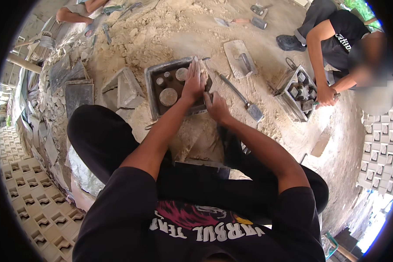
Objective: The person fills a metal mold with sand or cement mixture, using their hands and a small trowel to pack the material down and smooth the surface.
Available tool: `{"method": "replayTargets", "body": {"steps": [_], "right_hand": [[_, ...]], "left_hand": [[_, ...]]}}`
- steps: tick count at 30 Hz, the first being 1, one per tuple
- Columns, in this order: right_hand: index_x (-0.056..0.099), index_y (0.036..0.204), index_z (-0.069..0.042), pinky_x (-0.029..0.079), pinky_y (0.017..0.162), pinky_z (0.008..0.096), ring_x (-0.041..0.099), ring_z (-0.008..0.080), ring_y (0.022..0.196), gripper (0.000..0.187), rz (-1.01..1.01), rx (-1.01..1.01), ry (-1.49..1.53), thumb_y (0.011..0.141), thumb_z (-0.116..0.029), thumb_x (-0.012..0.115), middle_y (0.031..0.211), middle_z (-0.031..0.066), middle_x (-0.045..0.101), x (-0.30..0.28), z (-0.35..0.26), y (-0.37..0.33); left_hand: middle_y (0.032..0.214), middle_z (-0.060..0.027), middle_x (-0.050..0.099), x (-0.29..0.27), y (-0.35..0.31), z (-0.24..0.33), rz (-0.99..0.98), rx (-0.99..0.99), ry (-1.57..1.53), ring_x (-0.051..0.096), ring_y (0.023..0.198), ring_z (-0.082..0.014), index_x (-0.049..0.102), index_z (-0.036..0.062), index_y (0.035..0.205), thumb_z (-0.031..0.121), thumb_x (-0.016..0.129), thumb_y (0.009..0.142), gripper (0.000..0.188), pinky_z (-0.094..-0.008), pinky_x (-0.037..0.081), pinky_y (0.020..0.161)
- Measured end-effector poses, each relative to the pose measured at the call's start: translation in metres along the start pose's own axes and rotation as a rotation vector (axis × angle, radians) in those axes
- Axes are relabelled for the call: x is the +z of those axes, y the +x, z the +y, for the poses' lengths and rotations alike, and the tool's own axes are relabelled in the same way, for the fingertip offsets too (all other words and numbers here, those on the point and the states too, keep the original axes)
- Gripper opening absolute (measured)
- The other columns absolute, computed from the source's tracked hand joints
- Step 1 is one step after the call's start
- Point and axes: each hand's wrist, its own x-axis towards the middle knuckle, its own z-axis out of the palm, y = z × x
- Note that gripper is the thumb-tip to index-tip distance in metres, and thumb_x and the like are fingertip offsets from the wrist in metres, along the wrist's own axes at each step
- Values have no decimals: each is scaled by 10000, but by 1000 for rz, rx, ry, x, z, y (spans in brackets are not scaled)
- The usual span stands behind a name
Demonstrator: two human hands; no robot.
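Before my bent legs lies a square grey mould with raised walls and a dark inside. Round pale discs of differing sizes show in it, the largest disc near its front left. My left hand lies over the mould's right part, fingers straight and pointing away from me, hiding what is beneath. My right hand is at the mould's front right wall, its fingers curled against the edge with the thumb up. Right of the mould, a trowel with a long handle rests on the sandy ground.
A plastering float lies beyond the trowel. At right, a co-worker's hands work at another metal mould. Broken slabs sit to the left, a heap of sand behind. Patterned blocks stand stacked at the lower left.
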Motion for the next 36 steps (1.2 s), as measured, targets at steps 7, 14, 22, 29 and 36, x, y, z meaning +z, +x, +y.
{"method": "replayTargets", "body": {"steps": [7, 14, 22, 29, 36], "right_hand": [[503, 1006, 41, 432, 775, 560, 576, 500, 887, 363, -134, 85, 184, 970, -319, 536, 930, 316, 603, -24, -20, -44], [479, 1058, 55, 427, 795, 547, 545, 519, 915, 339, 101, 26, 177, 974, -269, 529, 960, 327, 575, 0, -36, -9], [456, 1123, 75, 413, 863, 525, 520, 502, 992, 355, -55, 46, 162, 969, -237, 519, 1046, 334, 538, -16, -32, 4], [465, 1117, 45, 409, 855, 514, 527, 479, 987, 326, -99, 65, 196, 974, -245, 506, 1026, 314, 536, -32, -25, -55], [558, 994, 10, 465, 786, 412, 621, 309, 851, 484, -28, 424, 305, 970, -470, 500, 900, 191, 633, -43, 5, 63]], "left_hand": [[1554, -254, 196, -6, -39, 29, -112, -112, 46, 162, 1462, -364, 192, -54, 1490, 357, 349, 1012, 650, -425, 133, 1199], [1575, -160, 225, -17, 4, 3, -124, 44, 300, 186, 1469, -283, 217, 11, 1506, 334, 349, 1008, 608, -428, 131, 1200], [1482, -184, 397, -58, 15, -38, -423, 227, 373, 328, 1410, -283, 400, -15, 1411, 279, 365, 1006, 502, -390, 214, 1190], [1392, -189, 504, -73, -25, -14, -478, 249, 225, 429, 1341, -324, 465, 13, 1374, 279, 445, 983, 474, -396, 266, 1167], [1304, -198, 566, -96, 41, -75, 199, 48, 311, 495, 1252, -359, 570, 30, 1254, 282, 451, 972, 396, -452, 345, 1086]]}}
